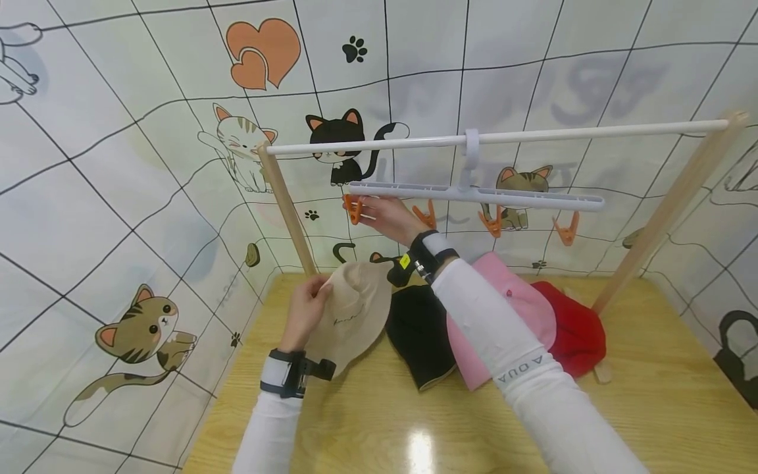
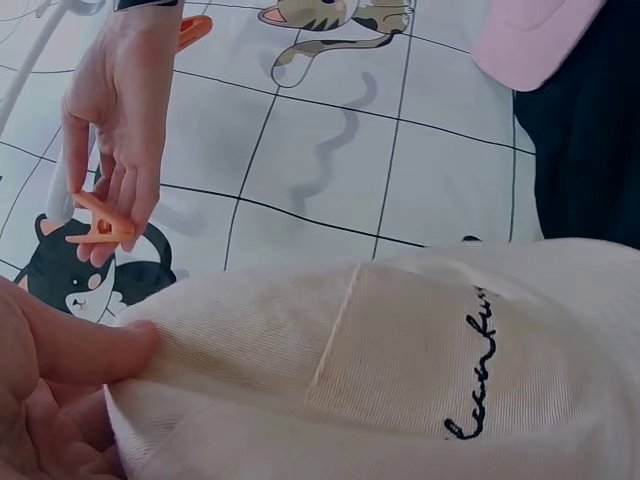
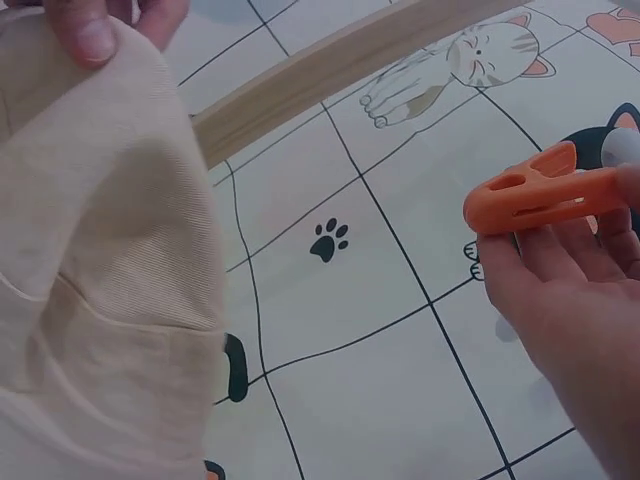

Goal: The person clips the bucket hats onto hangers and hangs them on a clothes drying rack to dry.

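Note:
My left hand [image 1: 305, 311] pinches the edge of a beige hat [image 1: 351, 316] with dark script lettering, held up over the table. Up at the left end of a white hanger [image 1: 403, 191], my right hand [image 1: 393, 218] holds an orange clip [image 1: 353, 209] between thumb and fingers. The right wrist view shows that clip [image 3: 540, 190] from close by, apart from the hat [image 3: 120, 230]. In the left wrist view the lettering [image 2: 472, 370] runs along the cloth, and the left thumb [image 2: 90, 345] presses on it.
Several more orange clips hang from the hanger, one at its right end [image 1: 566, 229]. A white rod [image 1: 592, 133] on wooden posts [image 1: 669, 210] carries the hanger. Black [image 1: 419, 332], pink [image 1: 515, 296] and red hats [image 1: 583, 336] lie on the wooden table [image 1: 474, 434]. A cat-print sheet hangs behind.

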Action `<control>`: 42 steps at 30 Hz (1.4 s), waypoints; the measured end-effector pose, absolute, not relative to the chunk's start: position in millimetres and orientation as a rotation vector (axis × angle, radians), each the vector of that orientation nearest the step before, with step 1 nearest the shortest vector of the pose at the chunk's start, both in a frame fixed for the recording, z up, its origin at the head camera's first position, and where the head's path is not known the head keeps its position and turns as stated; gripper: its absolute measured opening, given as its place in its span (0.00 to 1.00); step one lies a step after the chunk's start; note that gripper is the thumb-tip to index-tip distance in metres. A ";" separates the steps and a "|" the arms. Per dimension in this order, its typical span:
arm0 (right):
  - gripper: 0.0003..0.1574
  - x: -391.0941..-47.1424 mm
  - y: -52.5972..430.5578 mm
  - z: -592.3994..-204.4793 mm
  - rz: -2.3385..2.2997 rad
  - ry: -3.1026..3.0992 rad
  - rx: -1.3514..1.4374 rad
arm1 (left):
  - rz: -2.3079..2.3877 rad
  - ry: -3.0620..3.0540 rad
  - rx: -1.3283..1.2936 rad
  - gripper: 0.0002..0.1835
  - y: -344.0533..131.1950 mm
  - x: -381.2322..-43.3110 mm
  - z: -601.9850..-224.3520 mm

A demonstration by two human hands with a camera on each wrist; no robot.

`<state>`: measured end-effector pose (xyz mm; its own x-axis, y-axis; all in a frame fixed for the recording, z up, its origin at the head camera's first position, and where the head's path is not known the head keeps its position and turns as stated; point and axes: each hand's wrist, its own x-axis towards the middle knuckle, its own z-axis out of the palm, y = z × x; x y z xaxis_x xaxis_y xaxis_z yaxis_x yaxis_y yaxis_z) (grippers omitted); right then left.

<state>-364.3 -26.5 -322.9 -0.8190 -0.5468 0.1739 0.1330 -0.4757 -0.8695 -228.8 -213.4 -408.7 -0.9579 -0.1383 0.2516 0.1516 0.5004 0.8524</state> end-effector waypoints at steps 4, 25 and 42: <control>0.16 -361.0 -30.7 -322.6 -2.318 1.274 -0.656 | -1.436 -2.438 -0.035 0.07 -212.0 -234.4 -402.9; 0.29 -349.9 -56.5 -335.3 -2.252 1.089 -0.861 | -1.309 -2.457 -0.055 0.08 -207.8 -260.2 -385.6; 0.21 -342.1 -69.5 -339.6 -2.293 1.339 -0.648 | -1.259 -2.382 -0.068 0.06 -205.4 -265.4 -379.9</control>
